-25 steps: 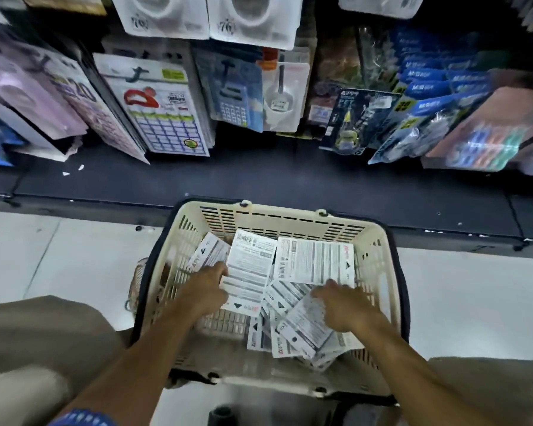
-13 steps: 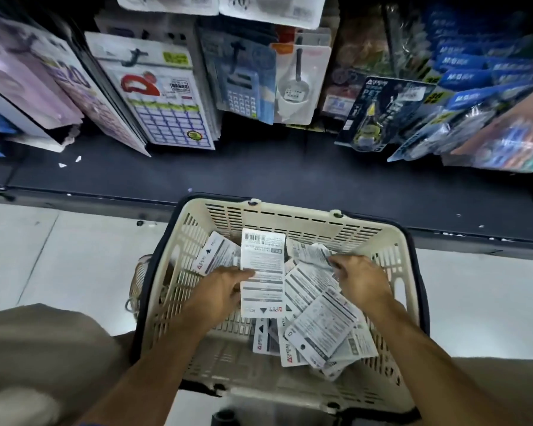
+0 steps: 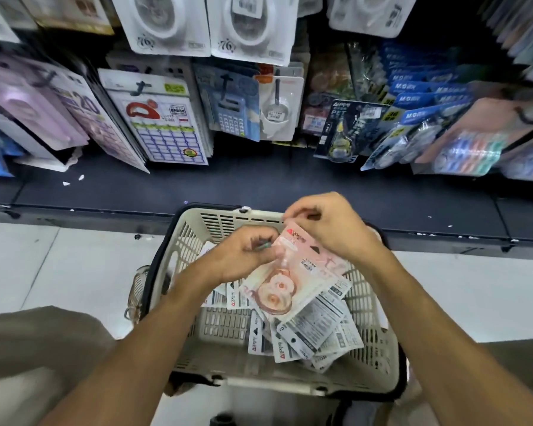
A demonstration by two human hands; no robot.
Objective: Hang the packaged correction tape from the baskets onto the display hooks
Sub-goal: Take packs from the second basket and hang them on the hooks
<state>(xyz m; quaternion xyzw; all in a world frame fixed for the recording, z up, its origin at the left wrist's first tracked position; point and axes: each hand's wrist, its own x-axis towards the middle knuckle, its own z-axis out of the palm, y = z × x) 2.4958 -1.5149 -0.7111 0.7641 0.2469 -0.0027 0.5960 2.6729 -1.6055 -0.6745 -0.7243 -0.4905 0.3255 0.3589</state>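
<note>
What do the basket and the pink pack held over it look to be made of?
Basket: likely moulded plastic, matte cream; slotted walls, dark rim. Pink pack: seemingly printed card under a glossy clear blister; the round tape shows through. Both hands, left and right, pinch it.

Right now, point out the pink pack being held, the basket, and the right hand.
pink pack point(image 3: 293, 272), head view, clear blister front.
basket point(image 3: 228, 219), head view, far wall.
right hand point(image 3: 330, 226), head view, back of hand.

Single head-worn camera looks steeply down, close above the basket point(image 3: 194, 241); display shelf point(image 3: 259, 182) at 12 o'clock.
</note>
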